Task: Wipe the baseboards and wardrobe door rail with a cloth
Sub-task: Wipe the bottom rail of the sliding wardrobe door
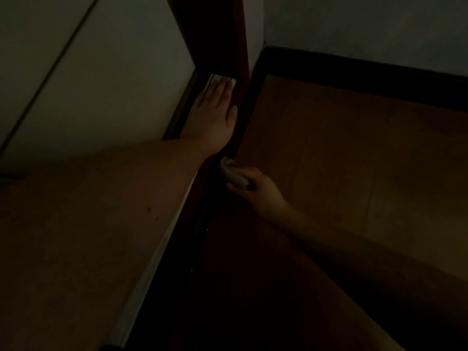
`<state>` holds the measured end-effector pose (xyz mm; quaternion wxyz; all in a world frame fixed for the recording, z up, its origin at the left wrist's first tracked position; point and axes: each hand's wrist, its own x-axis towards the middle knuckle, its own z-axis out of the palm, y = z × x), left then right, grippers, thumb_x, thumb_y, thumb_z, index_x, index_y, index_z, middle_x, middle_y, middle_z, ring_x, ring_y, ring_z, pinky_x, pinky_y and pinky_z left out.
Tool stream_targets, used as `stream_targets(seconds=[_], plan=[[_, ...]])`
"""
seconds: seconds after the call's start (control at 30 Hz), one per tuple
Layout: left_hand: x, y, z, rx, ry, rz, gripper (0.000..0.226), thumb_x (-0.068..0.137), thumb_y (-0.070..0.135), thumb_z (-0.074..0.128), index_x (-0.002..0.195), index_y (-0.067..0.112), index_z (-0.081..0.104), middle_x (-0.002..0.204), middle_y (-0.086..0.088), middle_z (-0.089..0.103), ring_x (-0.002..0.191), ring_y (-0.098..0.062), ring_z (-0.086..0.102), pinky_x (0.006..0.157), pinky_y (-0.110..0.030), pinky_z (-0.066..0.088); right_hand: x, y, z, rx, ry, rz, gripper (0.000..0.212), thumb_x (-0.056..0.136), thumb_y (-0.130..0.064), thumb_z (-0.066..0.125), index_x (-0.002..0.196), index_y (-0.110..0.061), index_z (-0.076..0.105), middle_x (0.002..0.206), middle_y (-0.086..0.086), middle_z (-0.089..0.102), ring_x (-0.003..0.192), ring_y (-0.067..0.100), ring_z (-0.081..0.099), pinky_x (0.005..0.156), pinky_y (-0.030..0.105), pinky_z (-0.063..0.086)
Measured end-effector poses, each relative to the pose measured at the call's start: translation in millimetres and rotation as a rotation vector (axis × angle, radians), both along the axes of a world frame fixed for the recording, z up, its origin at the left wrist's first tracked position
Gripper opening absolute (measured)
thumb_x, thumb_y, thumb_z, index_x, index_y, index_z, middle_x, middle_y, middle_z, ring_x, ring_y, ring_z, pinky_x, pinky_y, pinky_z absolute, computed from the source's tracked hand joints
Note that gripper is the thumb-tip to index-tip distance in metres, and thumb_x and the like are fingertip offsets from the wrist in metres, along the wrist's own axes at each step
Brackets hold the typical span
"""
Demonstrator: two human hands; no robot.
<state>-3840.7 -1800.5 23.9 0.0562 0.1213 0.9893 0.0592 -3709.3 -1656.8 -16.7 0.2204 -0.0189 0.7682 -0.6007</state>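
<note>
Nearby, the right hand (255, 184) is gripping a pale cloth (234, 174) against the dark door rail (202, 224), beside open wood floor (354, 160). Farther, the left hand (215, 115), fingers straight, is pressing flat in the rail's corner, where dark baseboard (367, 74) is closing the way.

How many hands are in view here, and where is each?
2. The left hand lies flat along the wardrobe door rail, fingers straight. The right hand grips a pale cloth lower on that rail.
</note>
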Motion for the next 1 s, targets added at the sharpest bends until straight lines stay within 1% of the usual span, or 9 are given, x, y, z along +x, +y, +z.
stream_targets(seconds=[0.07, 0.13, 0.2, 0.33, 0.4, 0.5, 0.73, 0.93, 1.0], plan=[[1, -1, 2, 0.009, -0.015, 0.001, 0.058, 0.108, 0.037, 0.018, 0.159, 0.013, 0.004, 0.167, -0.005, 0.003, 0.153, -0.017, 0.002, 0.123, -0.032, -0.001, 21, -1, -2, -0.018, -0.061, 0.113, 0.040, 0.089, -0.018, 0.072, 0.128, -0.017, 0.064, 0.124, -0.002, 0.057, 0.112, 0.008, 0.055, 0.093, 0.009, 0.040], [1, -1, 3, 0.012, -0.007, -0.004, 0.057, 0.108, 0.035, 0.018, 0.159, 0.012, 0.005, 0.167, -0.005, 0.004, 0.153, -0.017, 0.003, 0.124, -0.032, 0.000, 33, 2, -3, -0.087, -0.144, 0.151, 0.036, 0.090, -0.018, 0.070, 0.126, -0.017, 0.065, 0.125, 0.000, 0.062, 0.113, 0.011, 0.059, 0.096, 0.019, 0.045], [1, 0, 3, 0.017, 0.000, -0.011, 0.056, 0.108, 0.033, 0.020, 0.159, 0.011, 0.006, 0.167, -0.005, 0.005, 0.153, -0.018, 0.004, 0.124, -0.033, 0.001, 30, 13, -3, -0.141, -0.183, 0.070, 0.031, 0.093, -0.018, 0.067, 0.124, -0.020, 0.064, 0.122, 0.001, 0.066, 0.107, 0.007, 0.063, 0.093, 0.021, 0.050], [1, -2, -1, 0.016, 0.021, -0.009, 0.056, 0.108, 0.032, 0.021, 0.159, 0.013, 0.007, 0.167, -0.003, 0.005, 0.153, -0.017, 0.004, 0.124, -0.035, 0.004, -32, 54, 1, -0.002, -0.024, -0.245, 0.028, 0.095, -0.014, 0.063, 0.123, -0.018, 0.061, 0.121, 0.006, 0.066, 0.104, 0.004, 0.062, 0.081, 0.006, 0.045], [1, -3, -1, 0.031, 0.024, -0.013, 0.056, 0.108, 0.032, 0.020, 0.160, 0.014, 0.006, 0.167, -0.003, 0.004, 0.153, -0.016, 0.003, 0.124, -0.035, 0.003, -80, 69, 7, 0.057, 0.051, -0.367, 0.036, 0.097, -0.017, 0.061, 0.132, -0.011, 0.058, 0.129, 0.007, 0.063, 0.114, 0.013, 0.060, 0.092, 0.017, 0.048], [2, -2, -1, 0.036, 0.028, -0.015, 0.056, 0.108, 0.030, 0.021, 0.160, 0.014, 0.005, 0.167, -0.002, 0.004, 0.153, -0.016, 0.003, 0.124, -0.034, 0.002, -151, 74, 21, 0.125, 0.107, -0.429, 0.047, 0.101, -0.026, 0.053, 0.146, -0.021, 0.045, 0.139, 0.005, 0.056, 0.124, 0.019, 0.056, 0.104, 0.036, 0.047], [2, -2, -1, 0.041, 0.029, -0.015, 0.057, 0.108, 0.028, 0.024, 0.160, 0.013, 0.007, 0.167, -0.003, 0.004, 0.153, -0.016, 0.003, 0.124, -0.035, 0.004, -242, 42, 29, 0.414, 0.282, -0.348, 0.052, 0.103, -0.019, 0.045, 0.153, -0.019, 0.033, 0.151, 0.015, 0.038, 0.136, 0.028, 0.042, 0.113, 0.028, 0.030], [2, -2, -3, 0.035, 0.054, -0.010, 0.056, 0.108, 0.028, 0.025, 0.159, 0.012, 0.009, 0.167, -0.004, 0.008, 0.153, -0.018, 0.006, 0.124, -0.033, 0.003, -218, 43, 19, 0.320, 0.281, -0.244, 0.042, 0.100, -0.015, 0.051, 0.142, -0.014, 0.052, 0.142, 0.010, 0.052, 0.127, 0.023, 0.051, 0.092, 0.011, 0.033], [1, -3, -2, 0.033, 0.048, -0.016, 0.056, 0.108, 0.028, 0.024, 0.159, 0.012, 0.009, 0.167, -0.004, 0.007, 0.153, -0.018, 0.005, 0.124, -0.031, 0.001, -185, 40, 15, 0.290, 0.275, -0.204, 0.040, 0.097, -0.012, 0.056, 0.136, -0.013, 0.056, 0.139, 0.010, 0.054, 0.125, 0.022, 0.052, 0.091, 0.012, 0.033]])
